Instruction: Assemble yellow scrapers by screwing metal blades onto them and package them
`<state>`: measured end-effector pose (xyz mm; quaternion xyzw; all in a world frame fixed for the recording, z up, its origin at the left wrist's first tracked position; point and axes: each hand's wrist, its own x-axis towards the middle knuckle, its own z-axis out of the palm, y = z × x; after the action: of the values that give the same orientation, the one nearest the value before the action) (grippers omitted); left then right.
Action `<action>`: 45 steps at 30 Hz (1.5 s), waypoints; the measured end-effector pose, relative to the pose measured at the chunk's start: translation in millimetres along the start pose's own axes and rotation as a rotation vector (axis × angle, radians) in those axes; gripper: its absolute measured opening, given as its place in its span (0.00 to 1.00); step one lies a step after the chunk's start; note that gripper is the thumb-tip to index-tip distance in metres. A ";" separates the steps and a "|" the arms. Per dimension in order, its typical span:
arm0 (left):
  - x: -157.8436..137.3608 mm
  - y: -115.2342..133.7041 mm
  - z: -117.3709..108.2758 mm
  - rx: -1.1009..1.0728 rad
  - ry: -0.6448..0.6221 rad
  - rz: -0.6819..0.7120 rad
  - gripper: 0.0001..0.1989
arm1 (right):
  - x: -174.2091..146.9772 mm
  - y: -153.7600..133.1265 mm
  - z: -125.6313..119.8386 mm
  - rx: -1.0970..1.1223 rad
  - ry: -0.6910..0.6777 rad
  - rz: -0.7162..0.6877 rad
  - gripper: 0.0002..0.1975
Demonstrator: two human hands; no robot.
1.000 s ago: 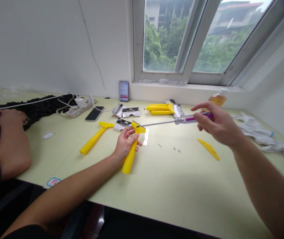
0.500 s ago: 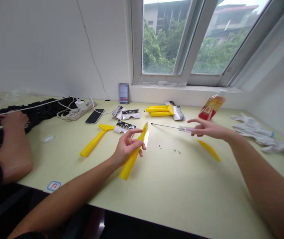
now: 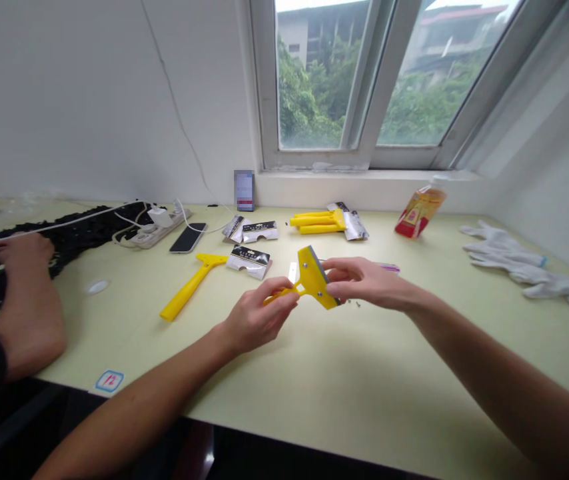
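A yellow scraper (image 3: 312, 279) is held above the table, its broad head tilted, with two screws showing on its face and a grey strip along its edge. My left hand (image 3: 257, 313) is closed around its handle near the neck. At the head's edge, my right hand (image 3: 369, 283) grips with thumb and fingers; its fingertips are partly hidden behind the head. Behind that hand lies a screwdriver (image 3: 390, 268), mostly covered. A flat metal blade (image 3: 292, 272) rests on the table past the scraper's neck. Tiny screws (image 3: 358, 305) lie just below my right hand.
Another yellow scraper (image 3: 187, 290) lies to the left, near card packages (image 3: 249, 260). Several yellow handles (image 3: 317, 221) are stacked at the back. A bottle (image 3: 420, 208) and white gloves (image 3: 509, 257) are at right. Phone (image 3: 188, 238), power strip (image 3: 157, 230) and another person's arm (image 3: 29, 300) are at left.
My right hand has let go of the screwdriver and moved left onto the scraper's head. My left hand has turned the scraper so the head's face shows.
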<state>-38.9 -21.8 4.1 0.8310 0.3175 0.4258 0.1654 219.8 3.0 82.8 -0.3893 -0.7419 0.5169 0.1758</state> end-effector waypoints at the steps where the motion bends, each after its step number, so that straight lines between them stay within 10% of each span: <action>1: -0.7 -1.7 0.6 0.033 -0.010 0.010 0.11 | 3.4 -3.6 11.3 0.045 -0.002 -0.018 0.23; 9: 9.3 -8.2 -8.5 0.193 0.016 0.072 0.19 | 15.6 7.0 17.9 0.121 0.263 -0.005 0.11; 14: 25.9 -41.0 -17.3 0.554 0.195 -0.338 0.33 | 7.4 12.3 -17.7 0.125 0.561 -0.014 0.16; 21: 25.0 -73.5 -7.5 0.706 0.025 -0.596 0.45 | 0.5 16.7 -45.0 0.109 0.845 -0.027 0.15; 33: 22.2 -46.8 -4.3 0.341 0.152 0.116 0.48 | 10.9 23.7 -31.2 0.256 0.743 -0.065 0.16; 45: 20.8 -48.0 -7.5 0.255 0.207 0.172 0.43 | 8.7 15.6 -20.7 0.376 0.607 -0.083 0.18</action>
<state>-54.5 27.8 -5.1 0.8210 0.3120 0.4780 -0.0122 234.2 25.1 75.8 -0.4554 -0.5630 0.4975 0.4776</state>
